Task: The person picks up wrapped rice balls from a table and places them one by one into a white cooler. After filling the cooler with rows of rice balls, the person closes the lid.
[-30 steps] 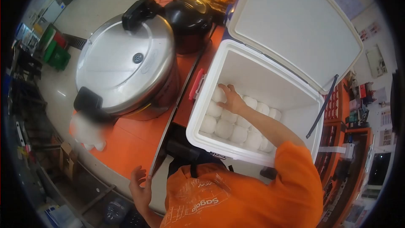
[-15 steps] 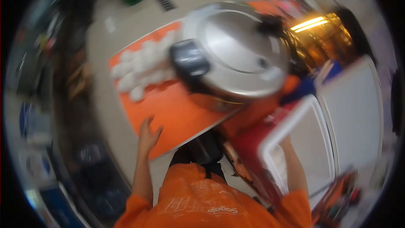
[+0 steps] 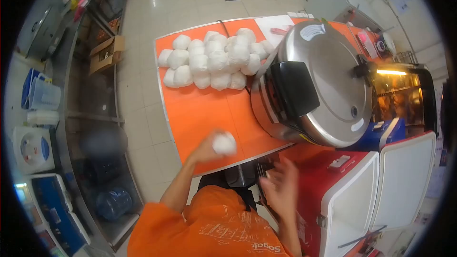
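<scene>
The left hand (image 3: 205, 148) cups a round white wrapped ball (image 3: 223, 143), best set gently beside the white pile (image 3: 214, 59) on the orange table (image 3: 200, 114), while the right hand (image 3: 281, 185) hangs spread and empty

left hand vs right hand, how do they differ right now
The left hand is closed around a white wrapped ball above the orange table; the right hand is open and holds nothing. The left hand is over the tabletop, while the right hand hovers off its edge, beside the red cooler. Both are blurred and come from orange sleeves.
</scene>
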